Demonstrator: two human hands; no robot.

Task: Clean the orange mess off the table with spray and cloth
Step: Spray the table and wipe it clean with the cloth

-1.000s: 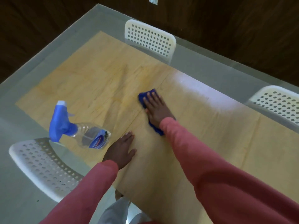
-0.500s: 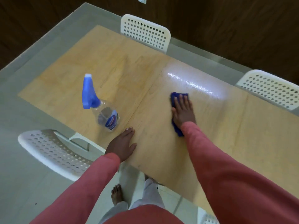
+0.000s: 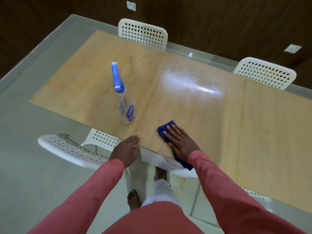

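Blue cloth [image 3: 166,130] lay soft and limp at the table [image 3: 219,125] near edge, right of the spray bottle [image 3: 125,105]; my right hand [image 3: 181,143] pressed it flat-fingered, left hand [image 3: 125,149] resting open on that edge

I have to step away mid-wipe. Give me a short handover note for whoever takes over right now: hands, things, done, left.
Right hand: flat on the cloth, pressing it at the table's near edge; part of the cloth hangs over.
Left hand: open, fingertips on the near edge.
Spray bottle: upright, left of the cloth, untouched.
Done: spraying, it seems; a wet sheen shows farther back.
Left: faint orange smears on the left half.
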